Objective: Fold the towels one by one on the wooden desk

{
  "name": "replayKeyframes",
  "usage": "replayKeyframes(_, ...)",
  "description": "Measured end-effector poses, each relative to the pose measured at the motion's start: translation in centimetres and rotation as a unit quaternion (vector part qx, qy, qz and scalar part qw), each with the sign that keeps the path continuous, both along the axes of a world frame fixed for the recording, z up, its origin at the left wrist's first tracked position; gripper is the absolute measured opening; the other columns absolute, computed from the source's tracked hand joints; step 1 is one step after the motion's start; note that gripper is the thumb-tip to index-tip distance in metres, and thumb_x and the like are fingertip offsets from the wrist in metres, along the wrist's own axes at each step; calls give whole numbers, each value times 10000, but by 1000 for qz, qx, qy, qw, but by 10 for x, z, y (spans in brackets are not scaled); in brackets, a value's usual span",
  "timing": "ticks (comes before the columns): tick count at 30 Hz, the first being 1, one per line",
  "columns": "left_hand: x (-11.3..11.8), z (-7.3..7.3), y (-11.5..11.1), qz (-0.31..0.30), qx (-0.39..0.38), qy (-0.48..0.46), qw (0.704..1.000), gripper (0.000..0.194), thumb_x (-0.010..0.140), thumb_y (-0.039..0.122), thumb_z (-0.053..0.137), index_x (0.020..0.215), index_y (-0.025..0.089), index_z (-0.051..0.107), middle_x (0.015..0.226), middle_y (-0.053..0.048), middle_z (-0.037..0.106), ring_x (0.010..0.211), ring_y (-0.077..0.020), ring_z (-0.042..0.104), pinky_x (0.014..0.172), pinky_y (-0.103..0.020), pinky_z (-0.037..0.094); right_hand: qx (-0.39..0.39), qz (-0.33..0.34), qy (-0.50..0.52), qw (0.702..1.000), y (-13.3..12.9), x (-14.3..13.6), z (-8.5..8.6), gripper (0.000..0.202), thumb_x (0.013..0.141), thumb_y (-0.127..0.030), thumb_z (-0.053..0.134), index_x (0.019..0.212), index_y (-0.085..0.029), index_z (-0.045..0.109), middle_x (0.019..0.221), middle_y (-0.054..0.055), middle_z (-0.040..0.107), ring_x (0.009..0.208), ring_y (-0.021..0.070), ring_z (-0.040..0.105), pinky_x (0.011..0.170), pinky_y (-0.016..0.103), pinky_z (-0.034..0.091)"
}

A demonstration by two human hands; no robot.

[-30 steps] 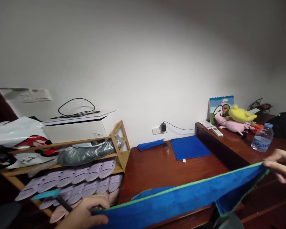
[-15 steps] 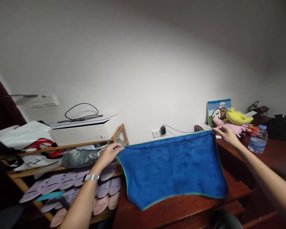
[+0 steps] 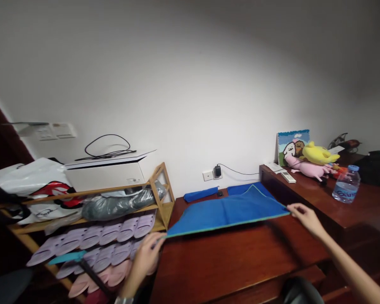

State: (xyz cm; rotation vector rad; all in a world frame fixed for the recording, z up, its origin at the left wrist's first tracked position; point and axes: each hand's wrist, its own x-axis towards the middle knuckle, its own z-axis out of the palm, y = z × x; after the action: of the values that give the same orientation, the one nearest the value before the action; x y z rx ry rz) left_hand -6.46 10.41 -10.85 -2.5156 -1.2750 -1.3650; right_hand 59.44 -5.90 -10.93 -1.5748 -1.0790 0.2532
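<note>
Red-brown wooden counter [image 3: 215, 270], lower centre, sits under one blue, green-edged cloth [image 3: 228, 211]. Its near corners are pinched in two narrow grips: left hand [image 3: 147, 253], right hand [image 3: 306, 217]. At right: two plush toys, yellow [image 3: 319, 154] and pink [image 3: 310, 169]; one clear plastic bottle [image 3: 347, 185], partly filled.
</note>
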Motion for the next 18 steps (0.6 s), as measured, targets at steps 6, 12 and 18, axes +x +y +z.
replayKeyframes(6, 7, -146, -39, -15, -42, 144, 989, 425, 1055, 443, 411, 971, 316, 808, 942, -25, 820, 897, -216, 778, 848, -346, 630, -133, -6, 15, 991, -21, -8, -154, 533, 609, -738, 649, 777, -259, 815, 896, 79, 834, 902, 326, 786, 783, 345, 601)
replayKeyframes(12, -4, -171, -66, 19, -29, 174, 984, 268, 938, 251, 519, 973, 311, 778, 961, -17, 814, 923, -226, 763, 881, -368, 611, -164, -12, -16, 986, -37, -2, -178, 485, 650, -667, 564, 814, -294, 827, 931, 49, 839, 920, 323, 794, 804, 356, 613)
replayKeyframes(18, 1, -169, -98, 63, -21, 155, 986, 222, 897, 225, 518, 861, 287, 729, 851, -19, 777, 836, -224, 739, 792, -341, 583, -139, -15, -22, 990, -58, -1, -186, 483, 703, -621, 554, 869, -276, 848, 1007, 66, 835, 984, 323, 787, 853, 352, 626)
